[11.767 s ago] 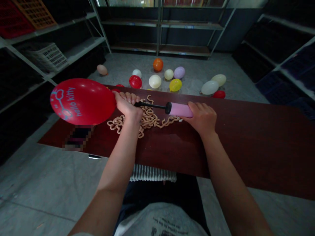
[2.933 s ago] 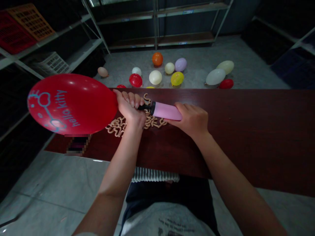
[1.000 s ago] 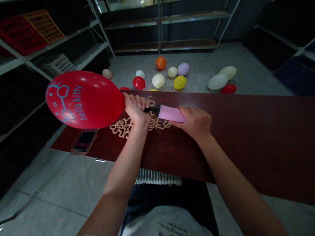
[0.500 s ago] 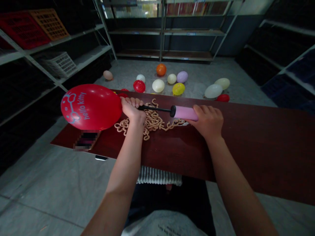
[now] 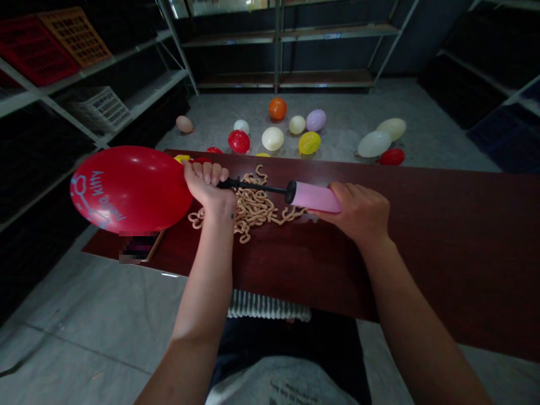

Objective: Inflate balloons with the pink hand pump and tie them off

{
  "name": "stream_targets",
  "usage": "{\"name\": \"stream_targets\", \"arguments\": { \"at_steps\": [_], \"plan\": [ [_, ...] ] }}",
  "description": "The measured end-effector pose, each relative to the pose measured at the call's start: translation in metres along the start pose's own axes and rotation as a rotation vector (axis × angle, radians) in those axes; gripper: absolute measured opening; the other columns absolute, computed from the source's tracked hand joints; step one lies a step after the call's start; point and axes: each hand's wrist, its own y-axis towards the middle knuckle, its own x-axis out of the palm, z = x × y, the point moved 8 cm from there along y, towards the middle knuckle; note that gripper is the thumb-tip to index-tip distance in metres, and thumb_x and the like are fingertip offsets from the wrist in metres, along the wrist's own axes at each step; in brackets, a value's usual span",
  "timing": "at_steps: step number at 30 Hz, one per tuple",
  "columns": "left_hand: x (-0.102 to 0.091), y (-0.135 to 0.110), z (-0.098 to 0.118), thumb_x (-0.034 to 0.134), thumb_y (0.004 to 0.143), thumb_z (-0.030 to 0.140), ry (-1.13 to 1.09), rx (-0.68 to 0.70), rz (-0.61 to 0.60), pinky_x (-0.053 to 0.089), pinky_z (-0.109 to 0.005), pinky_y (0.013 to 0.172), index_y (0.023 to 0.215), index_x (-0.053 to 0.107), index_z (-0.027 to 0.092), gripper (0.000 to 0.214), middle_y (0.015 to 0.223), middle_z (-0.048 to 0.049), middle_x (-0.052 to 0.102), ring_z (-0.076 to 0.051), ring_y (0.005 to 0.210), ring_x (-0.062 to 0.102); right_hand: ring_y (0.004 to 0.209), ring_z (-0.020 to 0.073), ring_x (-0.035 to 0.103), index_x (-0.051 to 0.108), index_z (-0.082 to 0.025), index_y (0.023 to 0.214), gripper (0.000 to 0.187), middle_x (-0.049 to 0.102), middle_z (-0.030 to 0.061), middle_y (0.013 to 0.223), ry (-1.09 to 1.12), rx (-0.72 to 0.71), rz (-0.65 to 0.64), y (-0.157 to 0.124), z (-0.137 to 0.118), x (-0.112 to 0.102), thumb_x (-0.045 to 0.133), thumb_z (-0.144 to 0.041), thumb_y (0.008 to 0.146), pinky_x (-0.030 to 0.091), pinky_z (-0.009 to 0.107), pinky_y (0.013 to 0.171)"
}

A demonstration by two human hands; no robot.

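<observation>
A large inflated red balloon (image 5: pixel 133 188) with blue "hello kitty" lettering extends to the left of my left hand (image 5: pixel 206 183). The fingers of that hand are closed around the balloon's neck, at the black end of a balloon pump (image 5: pixel 316 197); the neck itself is hidden. My right hand (image 5: pixel 358 211) wraps around the pump's pink barrel. Between the barrel and my left hand, a length of black rod shows. Under the pump, a heap of curly beige strands (image 5: pixel 255 208) lies on the dark red-brown table (image 5: pixel 442 236).
Several balloons lie on the floor beyond the table, among them an orange balloon (image 5: pixel 277 108) and a yellow balloon (image 5: pixel 309 143). A phone-like object (image 5: pixel 154 246), partly blurred, rests at the table's left end. Metal shelves (image 5: pixel 236 84) stand behind; crates fill the left shelves.
My left hand and the red balloon have shifted left, and the balloon has turned, tilting its lettering. The barrel remains in my right hand with the rod still drawn out. The view has dipped slightly.
</observation>
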Motion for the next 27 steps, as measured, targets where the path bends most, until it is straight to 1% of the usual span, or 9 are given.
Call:
{"name": "stream_targets", "arguments": {
  "at_steps": [3,6,9,11,15,19,21,24,27],
  "plan": [
    [0.009,-0.012,-0.008,0.034,0.103,0.032,0.028,-0.014,-0.025,0.021,-0.024,0.039,0.057,0.019,0.019,0.05,0.045,0.0064,0.017,-0.007,0.034,0.018,0.07,0.0192,0.057,0.065,-0.018,0.096,0.061,0.069,0.0088,0.083,0.07,0.0,-0.001,0.002,-0.01,-0.002,0.048,-0.074,0.079,0.025,0.031,0.062],
    [0.019,-0.03,-0.023,0.035,0.103,0.037,0.071,-0.058,-0.037,0.02,-0.024,0.038,0.057,0.018,0.019,0.052,0.045,0.0065,0.016,-0.007,0.034,0.017,0.068,0.0186,0.058,0.065,-0.018,0.096,0.057,0.07,0.0082,0.081,0.132,0.011,-0.019,0.002,-0.021,-0.002,0.049,-0.071,0.08,0.024,0.031,0.061],
    [0.029,-0.046,-0.039,0.034,0.103,0.04,0.107,-0.096,-0.06,0.02,-0.023,0.037,0.056,0.018,0.019,0.053,0.044,0.0066,0.015,-0.007,0.034,0.015,0.066,0.0178,0.057,0.064,-0.018,0.096,0.058,0.07,0.0079,0.08,0.168,0.031,-0.029,0.001,-0.027,0.0,0.048,-0.072,0.08,0.023,0.031,0.06],
    [0.033,-0.051,-0.047,0.033,0.103,0.039,0.105,-0.114,-0.086,0.019,-0.023,0.037,0.056,0.019,0.019,0.053,0.043,0.0065,0.015,-0.007,0.034,0.015,0.065,0.0174,0.058,0.064,-0.018,0.097,0.059,0.071,0.0077,0.082,0.186,0.044,-0.035,0.0,-0.028,0.002,0.048,-0.073,0.079,0.022,0.031,0.06],
    [0.03,-0.047,-0.054,0.034,0.103,0.036,0.051,-0.149,-0.117,0.02,-0.025,0.037,0.055,0.02,0.02,0.052,0.043,0.0065,0.015,-0.007,0.033,0.016,0.067,0.0175,0.057,0.063,-0.019,0.101,0.059,0.071,0.0077,0.085,0.205,0.037,-0.062,0.0,-0.027,0.004,0.047,-0.072,0.081,0.022,0.031,0.061],
    [0.022,-0.038,-0.054,0.034,0.103,0.036,0.055,-0.177,-0.078,0.02,-0.024,0.037,0.057,0.018,0.02,0.051,0.043,0.0071,0.016,-0.007,0.033,0.017,0.07,0.018,0.056,0.063,-0.019,0.103,0.06,0.069,0.0077,0.084,0.202,0.018,-0.043,0.002,-0.029,0.001,0.045,-0.073,0.083,0.021,0.031,0.062],
    [0.02,-0.035,-0.052,0.033,0.103,0.035,0.057,-0.179,-0.061,0.02,-0.023,0.037,0.057,0.018,0.019,0.05,0.043,0.0075,0.015,-0.006,0.033,0.016,0.071,0.0178,0.056,0.063,-0.019,0.103,0.06,0.068,0.0075,0.083,0.188,0.009,-0.022,0.003,-0.03,0.001,0.044,-0.072,0.083,0.021,0.031,0.062],
    [0.019,-0.033,-0.051,0.032,0.103,0.034,0.021,-0.167,-0.068,0.019,-0.023,0.037,0.057,0.017,0.019,0.05,0.042,0.0075,0.015,-0.006,0.032,0.016,0.07,0.0174,0.054,0.064,-0.019,0.101,0.062,0.067,0.0067,0.082,0.17,-0.001,0.037,0.004,-0.032,0.002,0.043,-0.074,0.082,0.021,0.031,0.062],
    [0.016,-0.028,-0.049,0.033,0.103,0.036,-0.01,-0.148,-0.07,0.02,-0.023,0.038,0.057,0.018,0.02,0.051,0.043,0.0075,0.016,-0.006,0.033,0.018,0.071,0.0173,0.054,0.064,-0.019,0.105,0.064,0.068,0.0066,0.084,0.161,-0.021,0.082,0.005,-0.032,0.004,0.042,-0.075,0.082,0.022,0.031,0.063]
  ]
}}
